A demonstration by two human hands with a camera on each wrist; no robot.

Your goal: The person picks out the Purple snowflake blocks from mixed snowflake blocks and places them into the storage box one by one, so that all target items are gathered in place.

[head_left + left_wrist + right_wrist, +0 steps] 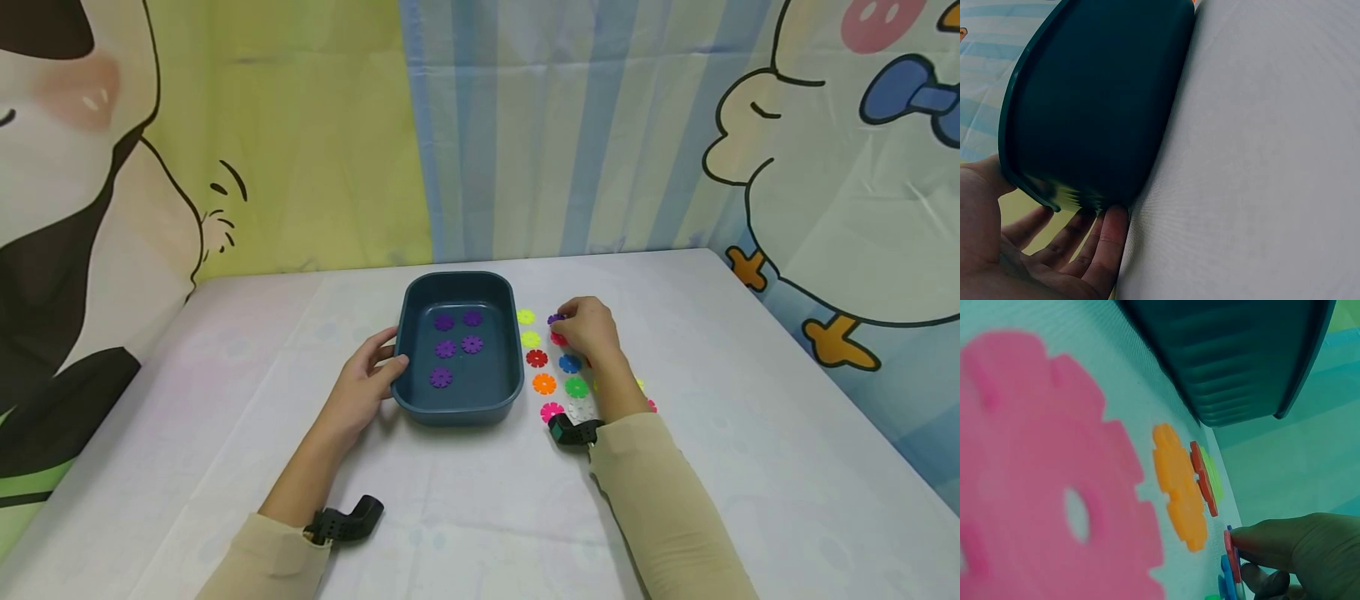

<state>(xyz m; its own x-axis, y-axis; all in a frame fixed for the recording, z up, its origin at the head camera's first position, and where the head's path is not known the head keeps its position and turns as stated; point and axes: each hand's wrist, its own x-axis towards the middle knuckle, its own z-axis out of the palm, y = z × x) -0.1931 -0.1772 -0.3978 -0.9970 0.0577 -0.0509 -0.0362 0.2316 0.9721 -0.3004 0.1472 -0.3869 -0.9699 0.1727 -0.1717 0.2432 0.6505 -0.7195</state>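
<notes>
The dark blue-green plastic bin [457, 407] stands on the table with several purple notched discs [442, 377] lying inside it. My left hand [366, 375] grips its left side, thumb over the rim and the other fingers against the outer wall, also seen in the left wrist view. To the right of the bin, my right hand [592, 329] pinches a purple notched disc [553, 318] at the far end of the rows. Its fingers partly hide that disc and the red-pink disc [558, 339] just nearer.
Rows of notched discs lie right of the bin: yellow [531, 339], red [536, 358], orange [544, 383], blue [570, 363], green [577, 387] and pink [551, 411]. My right forearm covers part of them. A white cloth covers the table [450, 508]; a printed curtain [322, 150] hangs behind.
</notes>
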